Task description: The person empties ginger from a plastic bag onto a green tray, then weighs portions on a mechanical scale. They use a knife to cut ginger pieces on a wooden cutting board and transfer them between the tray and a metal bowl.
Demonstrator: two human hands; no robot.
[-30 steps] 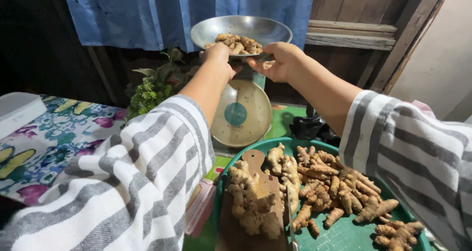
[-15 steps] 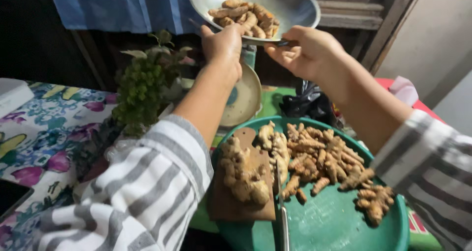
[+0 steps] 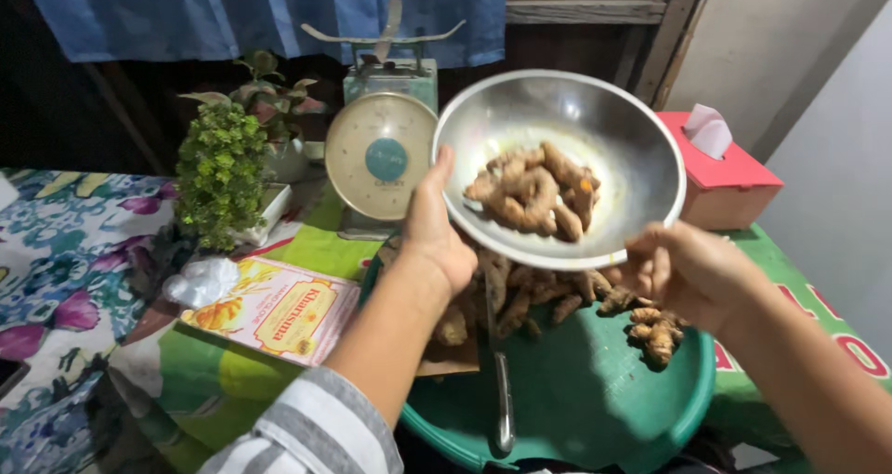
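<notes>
The steel bowl [image 3: 567, 158] is hanging in the air between my two hands, tipped toward me so its hollow is showing, above the far part of the green tray [image 3: 595, 400]. My left hand [image 3: 435, 228] is gripping the bowl's left rim, thumb lying over the edge and fingers closed underneath. My right hand [image 3: 683, 269] is holding the near right rim from below, fingers curled around it (the fingertips themselves are hiding under the metal). A clump of knobbly brown roots [image 3: 534, 190] is sitting in the bottom of the bowl, one piece showing an orange cut end.

Just under the bowl, more loose roots [image 3: 557, 302] are lying across the tray, spreading toward its right side. A wooden board [image 3: 446, 353] is resting at the tray's left, partly behind my left forearm, and a knife [image 3: 502, 390] is lying on the tray with its handle pointing toward me.

Beyond the bowl, on the far side, a dial scale [image 3: 379, 153] is standing with its bare metal cradle on top. To its left, a small leafy plant [image 3: 221, 172] is standing, and nearer, on the green cloth, a flat printed packet [image 3: 279, 309] is lying with a crumpled white bag [image 3: 200, 281] at its left corner. Far right, a red tissue box [image 3: 720, 181] is sitting by the wall.
</notes>
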